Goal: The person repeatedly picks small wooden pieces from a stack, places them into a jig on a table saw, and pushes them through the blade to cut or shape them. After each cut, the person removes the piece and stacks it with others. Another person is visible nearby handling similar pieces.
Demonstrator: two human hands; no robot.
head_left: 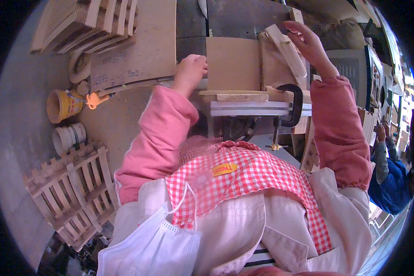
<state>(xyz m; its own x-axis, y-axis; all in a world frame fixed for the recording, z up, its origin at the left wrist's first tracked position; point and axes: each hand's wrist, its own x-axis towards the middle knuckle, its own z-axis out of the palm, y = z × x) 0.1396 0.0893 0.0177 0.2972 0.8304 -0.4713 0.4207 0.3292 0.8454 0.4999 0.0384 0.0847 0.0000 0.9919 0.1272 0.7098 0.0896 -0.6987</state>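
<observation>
My left hand (pixel 192 70) is closed, its knuckles right beside the left edge of a flat brown board (pixel 232 60). Whatever it may grip is hidden. The board lies on a dark machine table (pixel 234 19). Farther right, my right hand (pixel 306 42) curls its fingers at the far end of a pale wooden strip (pixel 286 49), which sits at a slant over the board's right side. I cannot make out what lies between those fingers. A black C-clamp (pixel 298 106) grips the table's front edge, close to my right forearm.
A silver rail (pixel 250 109) runs along the front edge. Stacked wooden pieces (pixel 94 23) stand on a large panel (pixel 145 55) at far left. Below are a yellow bucket (pixel 64 106), a white bucket (pixel 69 138) and a slatted wooden pallet (pixel 76 193). Another person (pixel 391 179) works at far right.
</observation>
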